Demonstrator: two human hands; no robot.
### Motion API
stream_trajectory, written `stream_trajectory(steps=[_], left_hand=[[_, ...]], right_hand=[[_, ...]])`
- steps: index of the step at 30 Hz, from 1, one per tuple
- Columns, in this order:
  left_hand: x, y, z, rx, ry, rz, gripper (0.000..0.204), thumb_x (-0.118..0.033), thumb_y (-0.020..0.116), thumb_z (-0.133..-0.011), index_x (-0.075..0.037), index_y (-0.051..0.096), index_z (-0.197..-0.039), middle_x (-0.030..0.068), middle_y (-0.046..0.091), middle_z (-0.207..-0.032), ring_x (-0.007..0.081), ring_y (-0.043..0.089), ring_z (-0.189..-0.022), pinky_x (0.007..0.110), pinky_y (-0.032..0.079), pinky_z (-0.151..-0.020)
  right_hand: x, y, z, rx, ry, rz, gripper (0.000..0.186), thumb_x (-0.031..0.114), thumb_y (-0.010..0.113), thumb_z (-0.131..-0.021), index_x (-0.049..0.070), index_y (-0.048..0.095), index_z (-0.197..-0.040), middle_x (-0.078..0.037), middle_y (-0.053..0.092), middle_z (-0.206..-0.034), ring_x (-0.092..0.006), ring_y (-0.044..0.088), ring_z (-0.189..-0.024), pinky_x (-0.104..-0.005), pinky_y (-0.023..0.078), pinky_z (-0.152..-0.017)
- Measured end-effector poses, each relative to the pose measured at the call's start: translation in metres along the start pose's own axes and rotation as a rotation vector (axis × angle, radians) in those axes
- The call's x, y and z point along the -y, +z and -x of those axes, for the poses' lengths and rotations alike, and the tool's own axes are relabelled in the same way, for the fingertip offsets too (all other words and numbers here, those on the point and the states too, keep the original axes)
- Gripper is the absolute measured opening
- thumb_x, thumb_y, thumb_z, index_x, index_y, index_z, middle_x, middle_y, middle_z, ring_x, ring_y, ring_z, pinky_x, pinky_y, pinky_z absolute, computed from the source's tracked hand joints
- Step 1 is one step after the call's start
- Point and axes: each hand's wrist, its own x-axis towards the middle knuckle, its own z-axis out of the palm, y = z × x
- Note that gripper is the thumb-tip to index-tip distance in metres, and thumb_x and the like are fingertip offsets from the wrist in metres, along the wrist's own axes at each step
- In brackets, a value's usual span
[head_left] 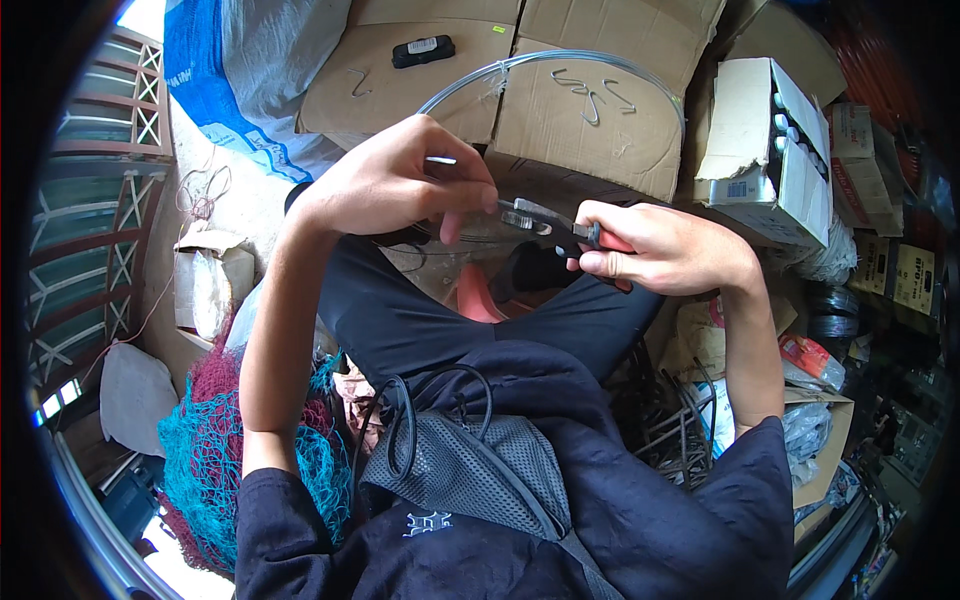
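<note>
My right hand (665,248) is closed around the handles of a pair of pliers (560,229), dark with red on the grips. The jaws point left, toward my left hand (405,185). Thumb and fingers of that hand are pinched together right at the jaw tips; whatever they hold is too small or hidden to make out. Beyond my hands, a coil of grey wire (570,54) arcs over a cardboard sheet (420,95). Several bent wire hooks lie on the cardboard, one hook (357,84) at left and another hook (620,97) at right.
A black packet (423,51) rests on the cardboard. To the right stands an open white carton (740,120) of bottles. Teal and maroon netting (205,450) is heaped at my left, near a small box (240,270). Dark metal rods (680,430) lie at my right.
</note>
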Motion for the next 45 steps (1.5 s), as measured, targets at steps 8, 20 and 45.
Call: stream_trajectory(steps=[8, 20, 45], left_hand=[[0.002, 0.006, -0.002, -0.007, -0.028, 0.163, 0.021, -0.017, 0.073, -0.098, 0.003, 0.078, -0.096, 0.0092, 0.079, -0.082, 0.0122, 0.072, -0.076, 0.026, 0.055, -0.072], [0.012, 0.011, -0.007, 0.011, -0.022, 0.2, 0.028, -0.023, 0.071, -0.098, 0.003, 0.077, -0.106, 0.0073, 0.079, -0.089, 0.0127, 0.073, -0.086, 0.029, 0.057, -0.081], [0.08, 0.096, -0.024, 0.534, -0.235, 0.293, 0.022, -0.015, 0.069, -0.093, 0.006, 0.074, -0.101, 0.0141, 0.079, -0.1, 0.0194, 0.078, -0.095, 0.03, 0.063, -0.083]], right_hand=[[0.001, 0.0, 0.001, -0.042, 0.035, 0.011, 0.027, 0.03, 0.062, -0.106, 0.004, 0.053, -0.109, -0.01, 0.055, -0.069, -0.0274, 0.055, -0.064, -0.0405, 0.045, -0.063], [0.007, -0.002, 0.002, -0.163, 0.067, 0.12, 0.03, 0.031, 0.071, -0.1, 0.003, 0.059, -0.099, -0.003, 0.047, -0.063, -0.0177, 0.046, -0.06, -0.036, 0.04, -0.059], [-0.075, 0.207, 0.013, -0.198, 0.308, -0.952, 0.027, 0.023, 0.079, -0.094, -0.001, 0.079, -0.107, 0.003, 0.064, -0.069, -0.0039, 0.056, -0.06, -0.0217, 0.04, -0.054]])
